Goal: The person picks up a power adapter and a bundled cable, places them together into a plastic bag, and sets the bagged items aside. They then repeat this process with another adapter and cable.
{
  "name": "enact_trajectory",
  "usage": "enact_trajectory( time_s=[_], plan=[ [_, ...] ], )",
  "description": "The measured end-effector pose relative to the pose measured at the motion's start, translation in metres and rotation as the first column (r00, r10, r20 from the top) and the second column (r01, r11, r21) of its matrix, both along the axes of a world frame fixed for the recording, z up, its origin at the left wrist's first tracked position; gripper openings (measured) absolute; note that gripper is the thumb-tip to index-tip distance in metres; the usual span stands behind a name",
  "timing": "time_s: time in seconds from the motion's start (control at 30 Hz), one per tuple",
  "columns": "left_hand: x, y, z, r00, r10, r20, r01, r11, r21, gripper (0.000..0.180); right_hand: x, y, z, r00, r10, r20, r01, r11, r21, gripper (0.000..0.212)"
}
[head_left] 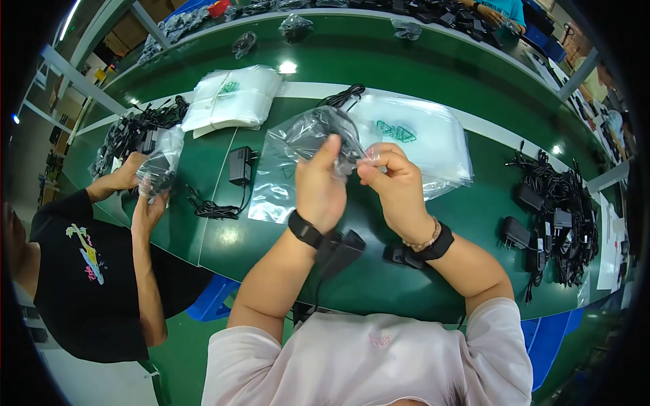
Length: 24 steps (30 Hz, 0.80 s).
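My left hand (319, 189) grips a clear plastic bag (298, 135) with its thumb on top. A dark coiled cable (345, 132) shows through or beside the film; the glare hides which. The fingertips of my right hand (396, 177) pinch the right edge of the same bag. Below my left wrist is a black power adapter (344, 252), and its cord runs toward the table's near edge. Partly under my right wrist sits another black piece (402, 256), too covered to name. Behind my hands lies a stack of clear flat bags (433, 145) with green print.
A pile of black adapters and cables (558, 223) is at right. At left are a lone adapter (240, 166), a tied bag stack (230, 101) and a cable heap (135, 132). A co-worker's hands (145, 203) hold a filled bag there. Across the table, bagged items (296, 27) lie about.
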<state>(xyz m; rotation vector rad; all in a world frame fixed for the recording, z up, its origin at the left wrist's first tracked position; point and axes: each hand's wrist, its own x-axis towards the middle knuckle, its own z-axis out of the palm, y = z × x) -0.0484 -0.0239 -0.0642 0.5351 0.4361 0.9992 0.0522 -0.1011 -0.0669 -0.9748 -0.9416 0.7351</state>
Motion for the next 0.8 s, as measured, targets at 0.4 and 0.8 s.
enact_trajectory(
  time_s=[0.4,0.8],
  plan=[
    [0.0,-0.007,-0.003,0.942,-0.252,0.22,0.263,0.965,-0.02,0.033,0.078,0.01,0.025,0.994,-0.07,0.079,0.055,0.982,0.181,0.016],
    [0.02,-0.038,-0.001,0.989,-0.143,-0.041,0.148,0.96,0.237,0.045,0.039,0.009,0.007,0.996,-0.049,-0.077,0.041,0.994,-0.101,0.025]
  ],
)
